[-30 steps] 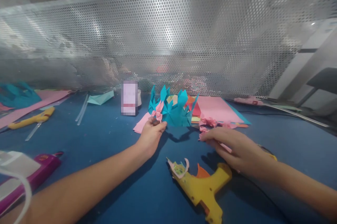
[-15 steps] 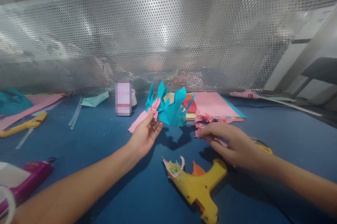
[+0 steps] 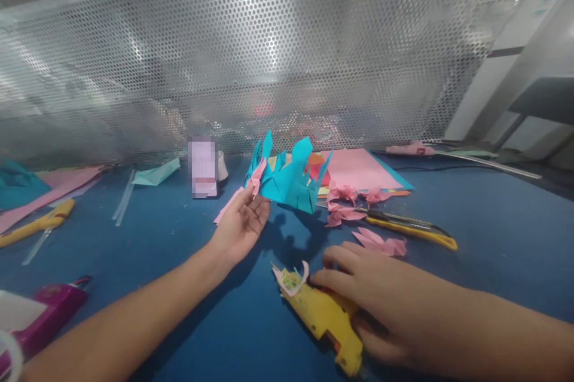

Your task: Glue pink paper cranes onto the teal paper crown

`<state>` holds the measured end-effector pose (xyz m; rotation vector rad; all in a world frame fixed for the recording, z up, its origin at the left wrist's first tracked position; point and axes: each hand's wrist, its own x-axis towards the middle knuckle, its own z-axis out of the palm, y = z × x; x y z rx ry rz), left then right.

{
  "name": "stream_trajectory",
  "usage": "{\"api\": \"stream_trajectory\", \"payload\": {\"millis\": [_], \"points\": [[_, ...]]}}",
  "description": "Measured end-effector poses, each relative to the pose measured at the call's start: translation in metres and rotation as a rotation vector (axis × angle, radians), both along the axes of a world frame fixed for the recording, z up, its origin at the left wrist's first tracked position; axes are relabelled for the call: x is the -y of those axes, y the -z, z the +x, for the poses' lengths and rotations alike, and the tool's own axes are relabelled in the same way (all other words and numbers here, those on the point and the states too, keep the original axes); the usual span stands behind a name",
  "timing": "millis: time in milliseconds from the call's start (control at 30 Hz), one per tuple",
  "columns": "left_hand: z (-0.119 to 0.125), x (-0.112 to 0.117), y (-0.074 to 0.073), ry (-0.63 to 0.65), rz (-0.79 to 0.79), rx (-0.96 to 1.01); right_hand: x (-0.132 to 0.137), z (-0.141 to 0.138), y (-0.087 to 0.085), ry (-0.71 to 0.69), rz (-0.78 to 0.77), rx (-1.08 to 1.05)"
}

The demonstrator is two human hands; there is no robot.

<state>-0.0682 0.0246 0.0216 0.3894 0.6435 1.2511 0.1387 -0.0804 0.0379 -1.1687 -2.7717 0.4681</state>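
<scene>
My left hand [image 3: 242,220] pinches a small pink folded-paper piece [image 3: 257,177] against the left side of a blue paper crown [image 3: 291,182], which is held above the table. The crown has tall pointed petals. My right hand [image 3: 376,295] is curled over the handle of a yellow hot glue gun [image 3: 318,310] lying on the table; the fingers and thumb lie around it and hide the handle and trigger. Dried glue and a curl of pale paper cling around its nozzle. Several pink folded-paper pieces [image 3: 380,243] lie just beyond my right hand.
A yellow utility knife [image 3: 412,229] lies right of centre. Behind are pink paper sheets [image 3: 354,168] and a pixelated upright box-like object [image 3: 203,167]. On the left are a purple glue gun [image 3: 49,310], yellow scissors-like tool [image 3: 40,226] and clear glue sticks [image 3: 123,202]. A perforated metal screen [image 3: 269,71] bounds the back.
My right hand has moved from the pink paper pieces down and toward me onto the yellow glue gun. The left hand still holds the crown, now tilted slightly. The view has shifted a little.
</scene>
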Motion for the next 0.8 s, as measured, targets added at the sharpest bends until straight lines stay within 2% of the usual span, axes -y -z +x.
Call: {"api": "stream_trajectory", "payload": {"millis": [133, 500, 800], "points": [[0.001, 0.002, 0.002, 0.034, 0.035, -0.048, -0.006, -0.001, 0.006, -0.018, 0.009, 0.055], [0.004, 0.002, 0.016, 0.019, 0.109, -0.153, -0.005, 0.002, -0.002, -0.032, -0.049, 0.009], [0.009, 0.008, 0.013, 0.009, 0.169, -0.183, -0.006, 0.003, 0.002, -0.059, 0.018, -0.051]]}}
